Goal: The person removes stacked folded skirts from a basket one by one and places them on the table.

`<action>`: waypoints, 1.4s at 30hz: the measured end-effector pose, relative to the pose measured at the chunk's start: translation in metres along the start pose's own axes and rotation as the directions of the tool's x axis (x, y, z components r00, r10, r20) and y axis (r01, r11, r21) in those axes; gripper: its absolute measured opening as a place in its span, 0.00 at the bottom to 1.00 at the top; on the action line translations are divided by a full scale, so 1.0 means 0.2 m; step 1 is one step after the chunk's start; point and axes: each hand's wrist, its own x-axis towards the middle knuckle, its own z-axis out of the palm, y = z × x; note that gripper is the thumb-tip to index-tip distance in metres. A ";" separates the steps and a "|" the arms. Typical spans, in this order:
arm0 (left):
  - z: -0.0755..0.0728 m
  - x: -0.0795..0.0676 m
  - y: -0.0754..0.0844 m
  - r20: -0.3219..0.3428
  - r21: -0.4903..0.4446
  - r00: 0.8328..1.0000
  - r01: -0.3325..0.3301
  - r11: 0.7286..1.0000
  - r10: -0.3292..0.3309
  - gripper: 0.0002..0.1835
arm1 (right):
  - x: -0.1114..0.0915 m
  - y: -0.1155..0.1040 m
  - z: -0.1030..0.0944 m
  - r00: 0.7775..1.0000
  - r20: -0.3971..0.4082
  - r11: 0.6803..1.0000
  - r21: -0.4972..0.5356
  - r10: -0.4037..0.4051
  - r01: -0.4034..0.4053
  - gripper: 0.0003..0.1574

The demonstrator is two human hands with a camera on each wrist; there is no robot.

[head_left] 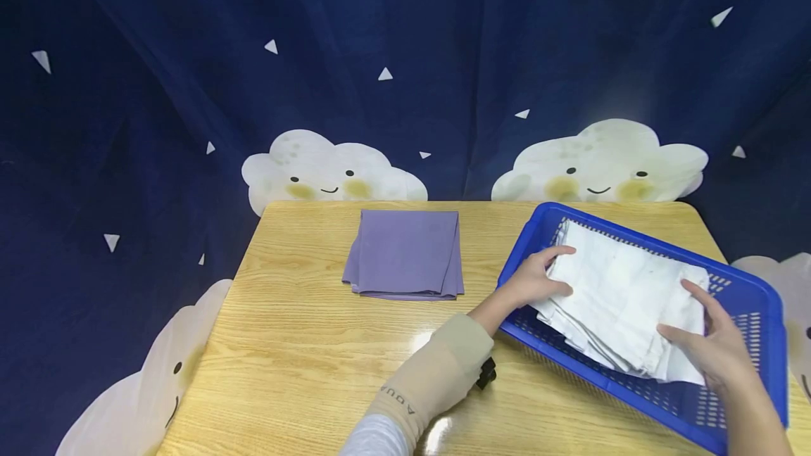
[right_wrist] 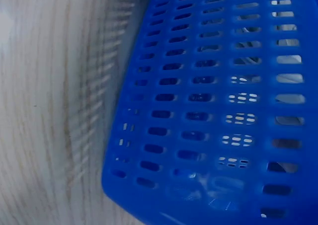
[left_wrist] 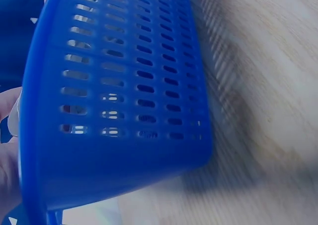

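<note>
In the head view a stack of folded white cloths lies in a blue plastic basket. My left hand reaches over the basket's near left rim. Its index finger and thumb are spread apart at the left edge of the stack. At the opposite edge, my right hand touches the top cloth with parted thumb and index finger. The other fingers of both hands are hidden. In the left wrist view, part of the left hand shows beyond the basket rim. The basket's slotted wall fills most of the right wrist view.
A folded purple cloth lies on the wooden table, left of the basket near the back edge. Beside the left sleeve a small black object shows. A dark blue curtain with clouds hangs behind the table.
</note>
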 end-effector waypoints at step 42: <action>-0.22 -0.17 0.05 -0.128 -0.128 0.991 -0.051 0.990 0.034 0.33 | 0.00 -0.30 0.03 0.992 0.078 0.995 0.006 -0.097 0.097 0.55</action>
